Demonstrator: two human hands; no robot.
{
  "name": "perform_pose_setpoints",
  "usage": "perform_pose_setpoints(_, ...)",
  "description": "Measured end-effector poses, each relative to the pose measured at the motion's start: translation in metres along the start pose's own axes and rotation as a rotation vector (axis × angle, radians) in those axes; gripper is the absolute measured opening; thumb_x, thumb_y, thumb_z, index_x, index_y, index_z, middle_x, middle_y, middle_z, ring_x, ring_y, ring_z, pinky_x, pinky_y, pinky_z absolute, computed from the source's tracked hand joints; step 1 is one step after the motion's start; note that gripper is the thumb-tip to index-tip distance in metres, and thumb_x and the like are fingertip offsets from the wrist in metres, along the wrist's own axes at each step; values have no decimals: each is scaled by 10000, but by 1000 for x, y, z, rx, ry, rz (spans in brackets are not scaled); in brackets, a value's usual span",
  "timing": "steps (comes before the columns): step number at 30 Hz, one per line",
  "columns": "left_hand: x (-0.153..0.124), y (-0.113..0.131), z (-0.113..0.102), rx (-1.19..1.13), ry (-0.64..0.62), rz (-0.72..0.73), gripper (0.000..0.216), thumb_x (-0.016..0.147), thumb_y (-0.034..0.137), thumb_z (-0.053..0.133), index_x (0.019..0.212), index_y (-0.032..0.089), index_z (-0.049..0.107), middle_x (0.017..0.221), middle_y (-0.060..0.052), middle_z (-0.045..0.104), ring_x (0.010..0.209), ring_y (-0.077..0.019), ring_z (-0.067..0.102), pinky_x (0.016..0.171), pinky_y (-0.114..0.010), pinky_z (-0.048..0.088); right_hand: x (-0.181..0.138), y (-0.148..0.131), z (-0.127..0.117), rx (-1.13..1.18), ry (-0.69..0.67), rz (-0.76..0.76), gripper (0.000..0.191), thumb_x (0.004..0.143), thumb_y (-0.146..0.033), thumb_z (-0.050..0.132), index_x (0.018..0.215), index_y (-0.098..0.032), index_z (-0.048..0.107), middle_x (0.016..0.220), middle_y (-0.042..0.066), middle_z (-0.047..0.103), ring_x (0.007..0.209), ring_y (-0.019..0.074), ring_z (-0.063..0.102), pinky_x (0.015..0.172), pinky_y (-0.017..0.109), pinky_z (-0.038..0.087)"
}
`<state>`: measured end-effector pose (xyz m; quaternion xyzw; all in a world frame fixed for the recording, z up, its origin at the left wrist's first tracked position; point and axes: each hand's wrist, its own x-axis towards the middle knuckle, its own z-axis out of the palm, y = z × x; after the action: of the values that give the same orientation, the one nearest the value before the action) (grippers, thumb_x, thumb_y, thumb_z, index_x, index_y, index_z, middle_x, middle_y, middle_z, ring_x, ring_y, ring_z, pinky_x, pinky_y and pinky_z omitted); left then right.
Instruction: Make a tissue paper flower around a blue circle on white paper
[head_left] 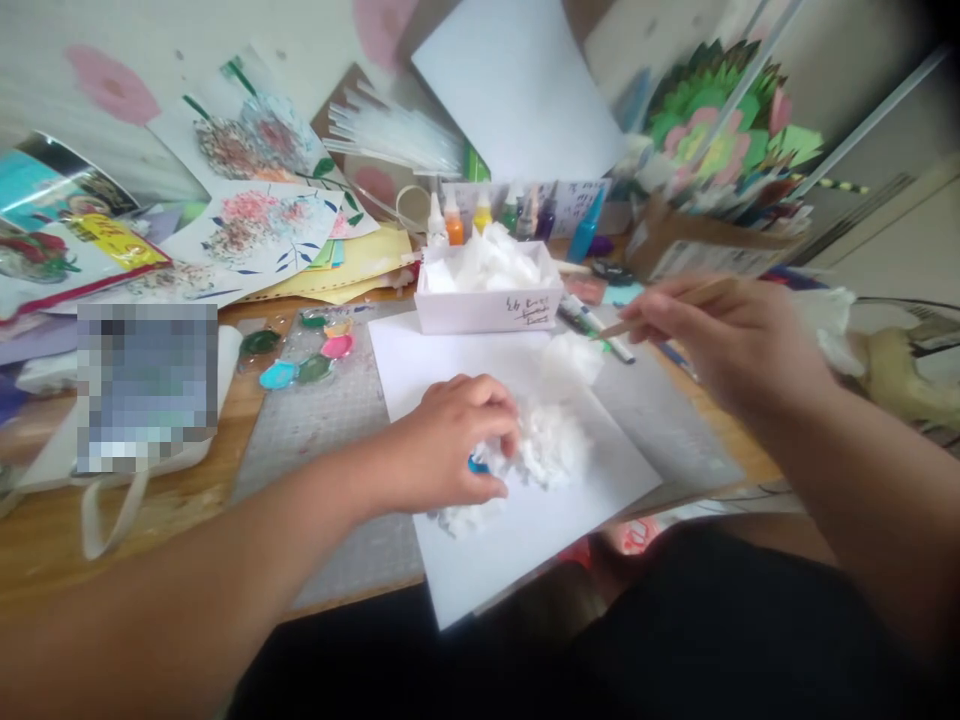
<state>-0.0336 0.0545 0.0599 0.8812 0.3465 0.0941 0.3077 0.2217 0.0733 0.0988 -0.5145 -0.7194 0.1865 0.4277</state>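
My left hand curls its fingers and thumb around something mostly hidden, with a small patch of a blue thing showing in the grasp. Right beside its fingertips lies a clump of fluffy white cotton. More of the white fluff pokes out below the hand. All this rests on a sheet of white paper. Raised at the right, my blurred right hand grips a thin wooden stick, its tip pointing left above another white tuft.
Behind the paper stands a white box heaped with white fluff. Colored bottles line up at its back. Paint dishes sit on the grey cutting mat. A white bag is at left, a cardboard box at right.
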Motion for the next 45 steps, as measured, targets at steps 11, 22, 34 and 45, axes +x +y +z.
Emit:
perform_pose_setpoints(11,2,1,-2,26,-9,-13,85,718,162,569,656,200,612,1095,-12,511,1022,-201,469,936,-386,358,22,58,5,-600,-412,-97,173,726,-231,599,889,-183,635,814,38,591,705,159,544,654,266,396)
perform_pose_setpoints(22,2,-5,-2,9,59,-7,77,704,138,551,643,174,581,1025,-20,539,910,-149,528,813,-283,418,16,43,7,-630,-337,-101,90,747,-210,550,671,-188,593,731,34,594,666,162,533,614,291,391)
perform_pose_setpoints(34,5,-10,-2,6,59,35,23,697,160,596,693,178,610,1014,-20,550,938,-168,516,830,-290,418,-56,-47,70,-432,-734,-517,100,750,-106,509,692,-159,572,792,49,560,639,150,473,570,288,382)
perform_pose_setpoints(45,3,-10,-4,10,54,39,56,703,163,575,682,185,622,976,-29,555,899,-174,522,784,-287,425,-38,-53,35,100,-433,-110,249,892,-239,489,702,-210,648,770,25,681,664,143,622,572,240,502)
